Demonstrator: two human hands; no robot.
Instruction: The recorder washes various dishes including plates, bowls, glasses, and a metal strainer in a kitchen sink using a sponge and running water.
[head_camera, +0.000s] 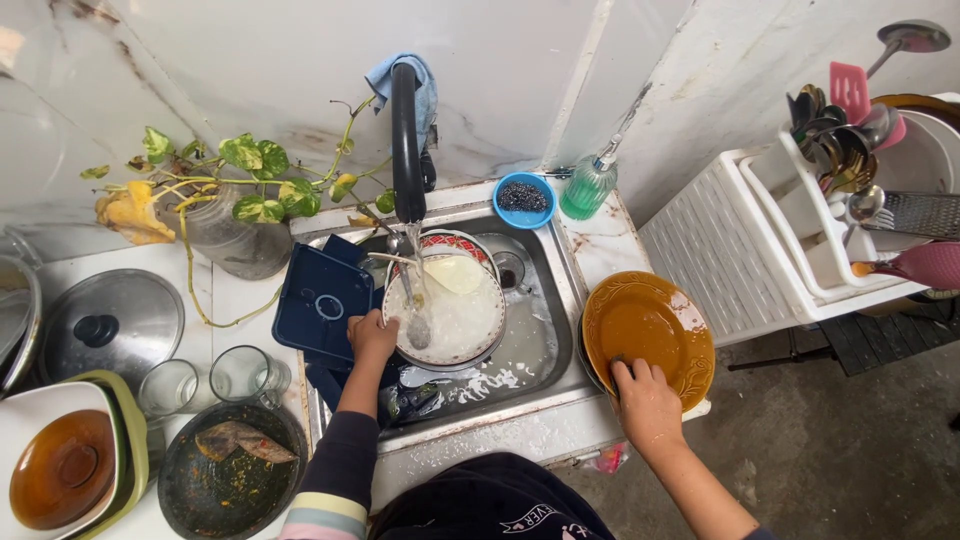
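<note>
White plate (455, 315) under the tap (407, 150), gripped at nine o'clock by the left hand (372, 337); right hand (645, 395) grips the brown plate (648, 330) at six o'clock.

Left hand (372, 338) gripping rim of white soapy plate (455, 312) under running black tap (407, 140) in steel sink (548, 330). Right hand (646, 398) resting on brown plate (648, 335) on counter edge, possibly holding a sponge.

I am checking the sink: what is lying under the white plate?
Under the white plate a red-patterned plate's rim shows behind; below is sudsy sink water. The left hand holds the plate; the rest is hidden.
</note>
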